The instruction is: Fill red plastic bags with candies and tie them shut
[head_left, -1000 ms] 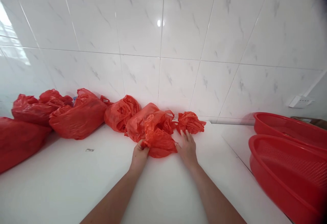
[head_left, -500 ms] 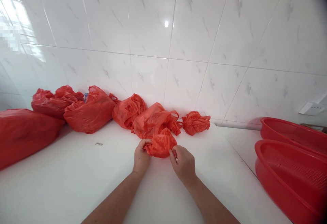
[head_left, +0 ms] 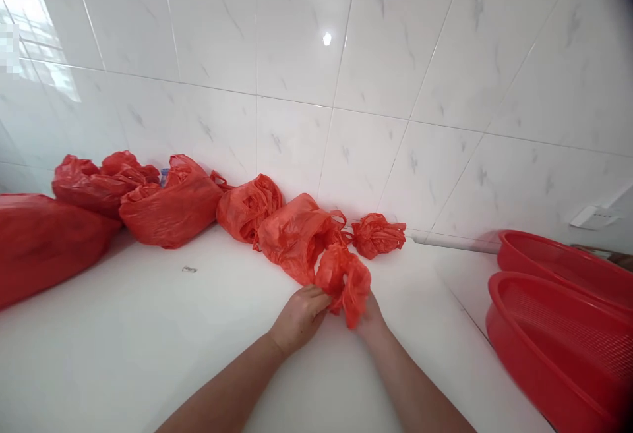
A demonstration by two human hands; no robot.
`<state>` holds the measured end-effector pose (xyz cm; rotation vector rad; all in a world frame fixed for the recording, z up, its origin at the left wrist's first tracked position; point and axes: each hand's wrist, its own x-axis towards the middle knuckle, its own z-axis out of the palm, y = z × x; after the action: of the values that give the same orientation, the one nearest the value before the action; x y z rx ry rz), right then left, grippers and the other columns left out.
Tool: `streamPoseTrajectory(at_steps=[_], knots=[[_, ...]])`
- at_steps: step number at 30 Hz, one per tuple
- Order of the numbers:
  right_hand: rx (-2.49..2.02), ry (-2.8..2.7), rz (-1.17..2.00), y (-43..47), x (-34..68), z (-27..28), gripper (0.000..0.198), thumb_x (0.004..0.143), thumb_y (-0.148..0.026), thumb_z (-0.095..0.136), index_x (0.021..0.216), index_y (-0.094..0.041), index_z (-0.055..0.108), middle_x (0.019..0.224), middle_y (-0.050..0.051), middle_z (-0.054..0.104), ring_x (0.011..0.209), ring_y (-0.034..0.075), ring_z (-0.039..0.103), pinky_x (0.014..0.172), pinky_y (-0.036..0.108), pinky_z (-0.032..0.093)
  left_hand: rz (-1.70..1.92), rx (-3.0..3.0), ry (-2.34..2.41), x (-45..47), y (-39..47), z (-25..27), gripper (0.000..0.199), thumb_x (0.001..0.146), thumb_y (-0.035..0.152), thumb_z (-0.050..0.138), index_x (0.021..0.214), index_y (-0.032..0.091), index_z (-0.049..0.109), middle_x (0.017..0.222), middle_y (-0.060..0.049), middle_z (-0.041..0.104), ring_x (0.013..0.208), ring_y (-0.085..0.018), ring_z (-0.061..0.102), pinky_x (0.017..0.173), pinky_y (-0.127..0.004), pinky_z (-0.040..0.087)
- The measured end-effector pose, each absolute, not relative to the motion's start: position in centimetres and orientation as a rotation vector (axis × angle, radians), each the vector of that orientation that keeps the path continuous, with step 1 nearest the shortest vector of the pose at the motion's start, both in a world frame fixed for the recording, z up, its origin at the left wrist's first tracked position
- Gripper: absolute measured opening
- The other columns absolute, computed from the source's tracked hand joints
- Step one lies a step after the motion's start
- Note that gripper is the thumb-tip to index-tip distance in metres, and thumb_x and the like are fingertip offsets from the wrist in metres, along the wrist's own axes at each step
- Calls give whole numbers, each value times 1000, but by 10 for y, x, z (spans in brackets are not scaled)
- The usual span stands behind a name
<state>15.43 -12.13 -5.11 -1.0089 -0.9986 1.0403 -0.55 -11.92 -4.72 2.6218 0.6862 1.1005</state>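
Both of my hands hold a crumpled, empty red plastic bag [head_left: 345, 277] just above the white counter [head_left: 148, 341]. My left hand [head_left: 299, 316] grips its left side with the fingers curled in. My right hand [head_left: 370, 313] is mostly hidden behind the bag's hanging folds and pinches it from the right. Right behind it lies a filled red bag [head_left: 294, 233], and a small knotted red bag [head_left: 378, 235] sits against the wall.
More filled red bags [head_left: 171, 203] line the tiled wall to the left, with a large one [head_left: 44, 242] at the far left edge. Two stacked red plastic sieve basins [head_left: 564, 334] stand at the right. A wall socket [head_left: 591, 217] is above them.
The bag has been lifted off the counter and bunched up, now hanging over my right hand. My left hand shifted right and closed on it.
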Motion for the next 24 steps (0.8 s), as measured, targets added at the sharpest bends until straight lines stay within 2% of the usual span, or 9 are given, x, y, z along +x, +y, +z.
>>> streamPoseTrajectory(at_steps=[3,8,11,14,16,21,24], knots=[[-951,-766,1128,-116,173,-51,36,70,-48,66,95,-23,61,92,4,68,82,22,64,68,34,54,1086,2793,698,-6,-119,-46,23,84,8,40,71,17,57,66,-2,54,64,-14,47,63,-28,36],[-913,-501,1122,-116,194,-48,38,67,-44,71,97,-25,58,98,1,69,86,17,65,71,28,55,1044,2995,731,-6,-122,-45,27,79,-1,38,73,18,57,65,-1,51,61,-14,42,63,-29,33],[-931,-453,1106,-119,196,-47,37,67,-46,71,94,-23,60,94,2,69,78,16,65,59,24,54,1115,2961,830,-9,-120,-44,29,77,-4,38,75,18,57,70,-2,53,66,-15,44,65,-30,34],[-981,-443,1073,-126,201,-49,34,63,-41,75,88,-23,59,86,-1,68,63,11,61,43,19,45,1281,2787,942,-19,-113,-42,28,77,-3,38,81,17,57,77,-4,57,72,-17,48,68,-31,38],[-1022,-445,1021,-134,209,-51,34,60,-36,78,85,-24,58,80,-4,66,60,9,59,42,17,42,1413,2618,991,-28,-106,-40,30,75,-4,37,83,17,57,81,-5,58,75,-17,50,70,-32,40],[-1171,-554,907,-161,223,-45,28,61,-34,76,79,-20,59,77,0,62,74,16,59,64,26,50,1688,2219,1158,-43,-91,-40,32,69,-5,35,74,17,57,89,-6,54,85,-18,51,75,-34,44],[-1512,-837,480,-175,211,-33,34,71,-43,65,96,-20,59,94,6,61,88,23,57,75,36,48,1712,2059,1119,-40,-90,-45,30,73,0,39,79,18,62,96,-8,51,89,-19,51,74,-35,45]])
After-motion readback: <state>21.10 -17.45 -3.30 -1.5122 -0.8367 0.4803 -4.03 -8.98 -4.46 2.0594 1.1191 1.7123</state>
